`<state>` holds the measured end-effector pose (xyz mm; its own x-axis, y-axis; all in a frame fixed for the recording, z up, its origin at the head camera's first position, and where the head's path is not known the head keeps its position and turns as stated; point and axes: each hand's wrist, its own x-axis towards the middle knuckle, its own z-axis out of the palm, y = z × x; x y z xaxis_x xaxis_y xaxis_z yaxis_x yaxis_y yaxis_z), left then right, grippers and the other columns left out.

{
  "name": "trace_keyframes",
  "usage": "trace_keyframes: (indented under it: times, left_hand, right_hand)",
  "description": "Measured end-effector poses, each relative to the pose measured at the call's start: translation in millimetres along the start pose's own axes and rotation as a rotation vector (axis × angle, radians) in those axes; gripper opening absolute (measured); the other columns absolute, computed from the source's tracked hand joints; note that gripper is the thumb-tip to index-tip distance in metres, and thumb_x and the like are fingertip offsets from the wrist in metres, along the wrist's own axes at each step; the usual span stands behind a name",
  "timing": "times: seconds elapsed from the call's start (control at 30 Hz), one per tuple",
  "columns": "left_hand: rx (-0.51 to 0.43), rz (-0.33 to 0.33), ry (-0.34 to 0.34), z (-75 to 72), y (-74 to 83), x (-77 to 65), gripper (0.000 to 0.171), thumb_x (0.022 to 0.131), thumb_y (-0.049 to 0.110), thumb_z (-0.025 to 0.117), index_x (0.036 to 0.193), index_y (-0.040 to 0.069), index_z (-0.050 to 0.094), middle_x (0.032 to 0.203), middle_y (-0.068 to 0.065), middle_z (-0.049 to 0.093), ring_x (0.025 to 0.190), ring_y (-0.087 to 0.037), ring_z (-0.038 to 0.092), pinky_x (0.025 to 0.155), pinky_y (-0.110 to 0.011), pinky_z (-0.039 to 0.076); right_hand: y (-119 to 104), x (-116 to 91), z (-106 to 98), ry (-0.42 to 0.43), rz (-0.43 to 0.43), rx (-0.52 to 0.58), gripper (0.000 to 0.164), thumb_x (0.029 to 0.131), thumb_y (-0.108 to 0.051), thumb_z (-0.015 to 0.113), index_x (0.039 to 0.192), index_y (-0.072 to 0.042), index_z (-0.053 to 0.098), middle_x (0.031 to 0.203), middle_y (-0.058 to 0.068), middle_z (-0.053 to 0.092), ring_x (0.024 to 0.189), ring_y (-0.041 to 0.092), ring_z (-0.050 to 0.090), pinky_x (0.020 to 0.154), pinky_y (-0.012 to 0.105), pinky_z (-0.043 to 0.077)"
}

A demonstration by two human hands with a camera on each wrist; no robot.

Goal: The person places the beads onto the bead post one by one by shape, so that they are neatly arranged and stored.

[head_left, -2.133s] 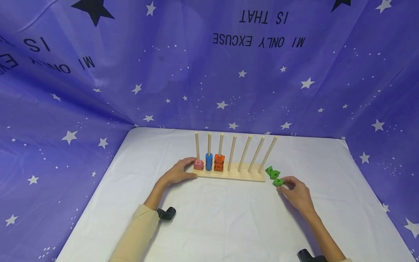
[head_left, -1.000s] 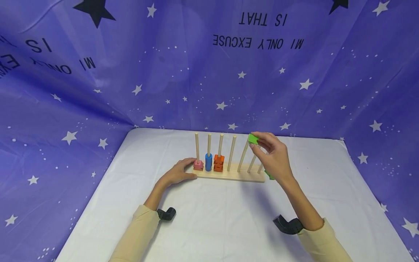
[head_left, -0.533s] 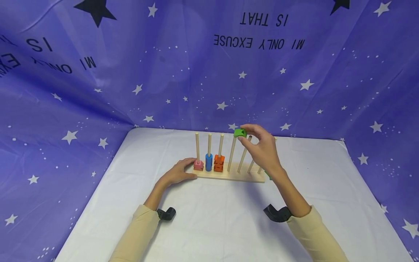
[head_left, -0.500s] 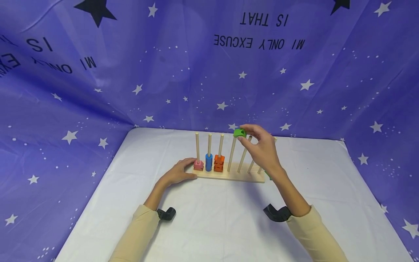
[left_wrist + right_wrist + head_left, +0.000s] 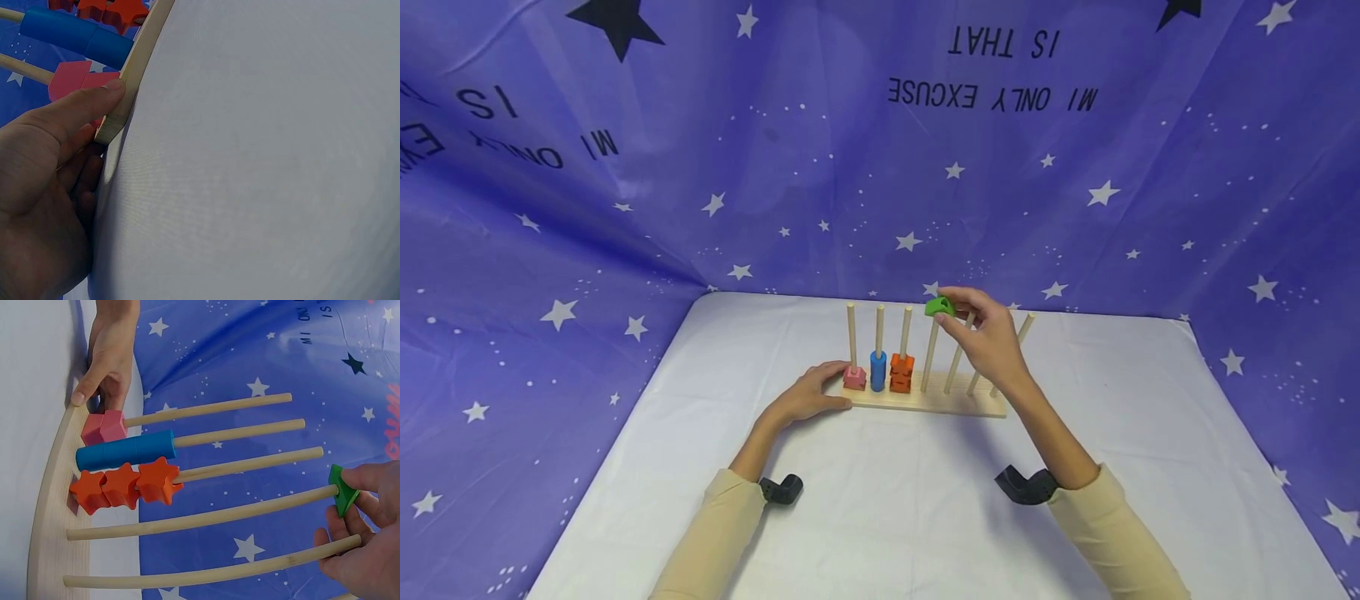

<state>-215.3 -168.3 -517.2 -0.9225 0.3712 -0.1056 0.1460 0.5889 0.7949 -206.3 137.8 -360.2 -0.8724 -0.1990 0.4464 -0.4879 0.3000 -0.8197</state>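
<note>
A wooden peg board (image 5: 940,403) with several upright pegs stands on the table. My left hand (image 5: 808,395) grips its left end, the thumb (image 5: 100,95) on the front edge. My right hand (image 5: 988,337) pinches a green triangular block (image 5: 939,307) between thumb and fingers at the top of the fourth peg (image 5: 200,515). In the right wrist view the peg's tip meets the block's hole. Pink blocks (image 5: 854,378) sit on the first peg, blue cylinders (image 5: 878,372) on the second, and orange star blocks (image 5: 125,486) on the third.
A white cloth (image 5: 880,508) covers the table. Behind and at the sides hangs a purple curtain (image 5: 850,167) with stars. Each wrist carries a black camera mount (image 5: 1026,485). My right forearm (image 5: 1054,442) covers the spot right of the board.
My right hand has picked a green block off the table, raised it and moved it left to the fourth peg's top. The loose green blocks are now out of sight. The left hand has stayed.
</note>
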Motion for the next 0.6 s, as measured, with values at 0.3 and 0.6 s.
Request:
trace_keyframes:
  times: [0.3, 0.6]
  left_hand:
    - [0.007, 0.001, -0.003, -1.3, 0.1, 0.4, 0.073, 0.086, 0.025, 0.078, 0.149, 0.008, 0.046, 0.154, -0.016, 0.041, 0.143, -0.038, 0.03, 0.115, -0.058, 0.022]
    - [0.004, 0.012, -0.005, -1.5, -0.3, 0.3, 0.073, 0.085, 0.024, 0.078, 0.149, 0.007, 0.046, 0.153, -0.017, 0.041, 0.142, -0.039, 0.03, 0.116, -0.058, 0.022]
  right_hand:
    - [8.4, -1.9, 7.8, 0.005, 0.063, -0.003, 0.039, 0.089, -0.004, 0.074, 0.126, -0.001, 0.065, 0.111, 0.014, 0.065, 0.103, 0.027, 0.064, 0.095, 0.047, 0.05]
    - [37.6, -17.2, 24.4, 0.078, 0.185, 0.203, 0.048, 0.086, 0.001, 0.076, 0.128, 0.004, 0.052, 0.116, 0.02, 0.061, 0.105, 0.027, 0.059, 0.099, 0.043, 0.047]
